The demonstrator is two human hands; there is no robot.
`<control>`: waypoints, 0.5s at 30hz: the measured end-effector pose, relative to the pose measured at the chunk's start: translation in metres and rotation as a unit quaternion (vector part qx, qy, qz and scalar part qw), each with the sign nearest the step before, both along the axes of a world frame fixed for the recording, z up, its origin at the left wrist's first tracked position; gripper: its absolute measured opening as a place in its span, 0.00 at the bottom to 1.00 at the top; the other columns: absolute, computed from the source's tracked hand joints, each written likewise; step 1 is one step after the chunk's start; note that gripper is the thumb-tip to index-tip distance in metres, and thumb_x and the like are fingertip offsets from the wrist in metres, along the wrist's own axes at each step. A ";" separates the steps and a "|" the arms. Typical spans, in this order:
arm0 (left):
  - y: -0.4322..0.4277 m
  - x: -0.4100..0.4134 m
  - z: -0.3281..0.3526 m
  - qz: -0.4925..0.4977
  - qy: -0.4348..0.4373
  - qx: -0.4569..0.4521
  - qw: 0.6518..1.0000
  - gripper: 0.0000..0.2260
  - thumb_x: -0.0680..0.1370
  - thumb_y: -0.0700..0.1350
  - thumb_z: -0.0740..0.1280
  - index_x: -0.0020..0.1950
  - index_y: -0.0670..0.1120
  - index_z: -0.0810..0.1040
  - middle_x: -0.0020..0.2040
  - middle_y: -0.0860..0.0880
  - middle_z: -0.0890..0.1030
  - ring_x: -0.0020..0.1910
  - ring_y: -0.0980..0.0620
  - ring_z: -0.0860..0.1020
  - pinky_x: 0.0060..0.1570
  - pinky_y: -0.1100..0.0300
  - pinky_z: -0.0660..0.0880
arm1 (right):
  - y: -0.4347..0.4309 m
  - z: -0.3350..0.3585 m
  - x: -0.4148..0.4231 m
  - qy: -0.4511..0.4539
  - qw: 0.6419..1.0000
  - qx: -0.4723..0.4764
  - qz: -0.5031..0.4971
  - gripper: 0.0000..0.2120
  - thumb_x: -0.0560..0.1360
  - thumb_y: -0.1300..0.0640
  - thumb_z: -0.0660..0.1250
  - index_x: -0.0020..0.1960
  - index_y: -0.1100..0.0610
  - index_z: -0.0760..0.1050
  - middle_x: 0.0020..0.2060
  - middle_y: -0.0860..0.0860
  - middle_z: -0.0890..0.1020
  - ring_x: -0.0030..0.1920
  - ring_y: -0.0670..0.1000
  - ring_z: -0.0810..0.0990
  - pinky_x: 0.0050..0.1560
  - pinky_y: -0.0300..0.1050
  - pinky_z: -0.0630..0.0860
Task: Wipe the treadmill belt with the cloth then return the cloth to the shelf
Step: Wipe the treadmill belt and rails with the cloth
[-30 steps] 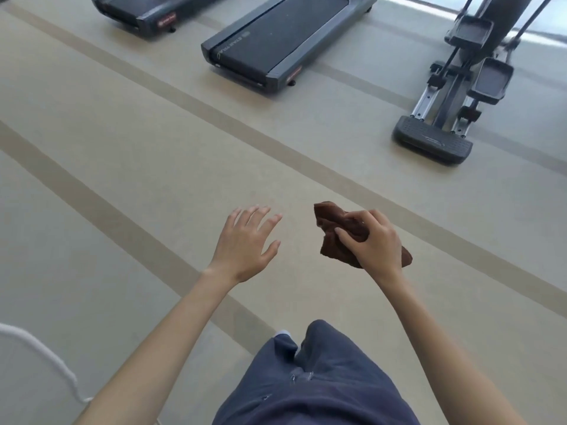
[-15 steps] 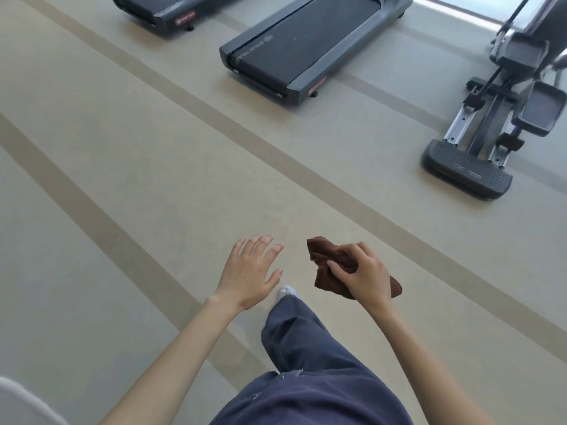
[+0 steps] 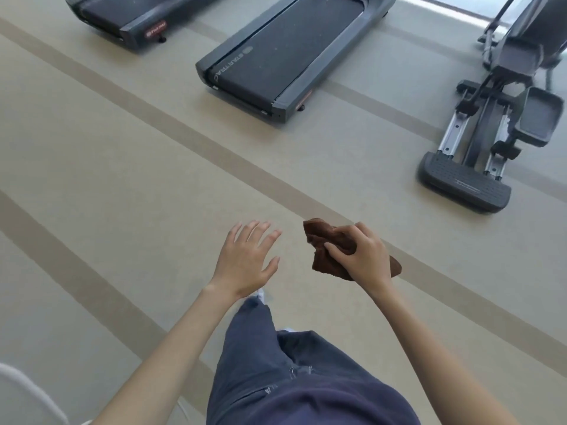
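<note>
Judging from this, which step is in hand?

— The approach, I'd say. The right hand has its fingers curled tight round a crumpled dark-brown terry cloth. The cloth is bunched in the palm, with one corner poking out past the fingertips and a tail showing behind the hand. No wiping has begun.

And the other hand?

— The left hand holds nothing. Its fingers are straight and spread apart, near the cloth-holding fingers but not touching them.

Where is the target?

— Well ahead of both sets of fingertips, across the beige striped floor. It's a dark grey treadmill with a black rubber belt, its near end facing the person. A second dark treadmill lies ahead and to the left of the fingers. A grey elliptical trainer with footplates stands ahead and to the right. I can't be certain which treadmill is meant, though the middle one seems likeliest.

What does the next move call for?

— Closing that gap on foot; a leg in dark blue trousers is out front beneath the hands. Then the person must stoop so the right fingers can press the cloth flat on the belt. Loosening the bundle first would probably let more fabric bear down. No shelf is in view, so the return can't be judged from here.
</note>
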State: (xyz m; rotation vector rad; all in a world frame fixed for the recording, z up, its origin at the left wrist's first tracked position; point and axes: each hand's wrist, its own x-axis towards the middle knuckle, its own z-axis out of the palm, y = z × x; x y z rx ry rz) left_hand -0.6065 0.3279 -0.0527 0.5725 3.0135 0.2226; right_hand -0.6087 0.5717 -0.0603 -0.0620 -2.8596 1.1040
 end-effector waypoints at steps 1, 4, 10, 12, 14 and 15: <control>-0.001 -0.011 -0.005 -0.005 -0.007 0.001 1.000 0.24 0.75 0.55 0.58 0.68 0.48 0.71 0.67 0.45 0.73 0.67 0.44 0.70 0.67 0.45 0.62 | -0.001 -0.005 -0.009 -0.009 1.000 0.004 -0.001 0.10 0.67 0.50 0.74 0.47 0.49 0.78 0.40 0.44 0.76 0.45 0.48 0.76 0.42 0.43 0.70; -0.008 -0.051 -0.020 -0.019 -0.022 0.004 1.000 0.23 0.75 0.54 0.61 0.68 0.48 0.72 0.67 0.46 0.74 0.67 0.44 0.70 0.67 0.45 0.63 | -0.004 -0.017 -0.042 -0.030 0.999 0.011 -0.014 0.10 0.67 0.49 0.74 0.46 0.49 0.78 0.40 0.44 0.77 0.45 0.48 0.76 0.42 0.42 0.68; -0.033 -0.174 -0.023 -0.039 -0.026 -0.007 0.999 0.23 0.77 0.56 0.58 0.71 0.51 0.66 0.71 0.48 0.68 0.71 0.47 0.64 0.70 0.48 0.56 | -0.020 -0.009 -0.152 -0.038 0.998 0.030 -0.035 0.10 0.68 0.48 0.73 0.46 0.49 0.77 0.42 0.43 0.77 0.45 0.48 0.77 0.40 0.43 0.69; -0.041 -0.222 -0.014 -0.043 -0.016 -0.006 0.999 0.23 0.78 0.56 0.57 0.72 0.51 0.66 0.71 0.49 0.68 0.71 0.48 0.63 0.70 0.49 0.56 | -0.027 0.004 -0.197 -0.024 0.998 0.039 -0.041 0.10 0.68 0.48 0.73 0.46 0.51 0.77 0.42 0.44 0.77 0.44 0.49 0.76 0.39 0.43 0.69; -0.049 -0.267 -0.006 -0.049 -0.003 0.003 0.999 0.23 0.77 0.55 0.58 0.71 0.51 0.67 0.70 0.48 0.69 0.71 0.47 0.64 0.70 0.48 0.57 | -0.035 0.016 -0.241 0.000 0.998 0.057 -0.040 0.10 0.68 0.48 0.74 0.45 0.52 0.77 0.41 0.45 0.77 0.42 0.49 0.75 0.38 0.43 0.67; -0.053 -0.288 -0.003 -0.053 0.002 0.006 0.999 0.22 0.77 0.55 0.59 0.70 0.50 0.68 0.70 0.48 0.70 0.70 0.47 0.65 0.70 0.47 0.58 | -0.039 0.020 -0.261 0.016 0.997 0.069 -0.040 0.10 0.68 0.49 0.74 0.45 0.52 0.77 0.41 0.45 0.77 0.42 0.49 0.74 0.38 0.42 0.66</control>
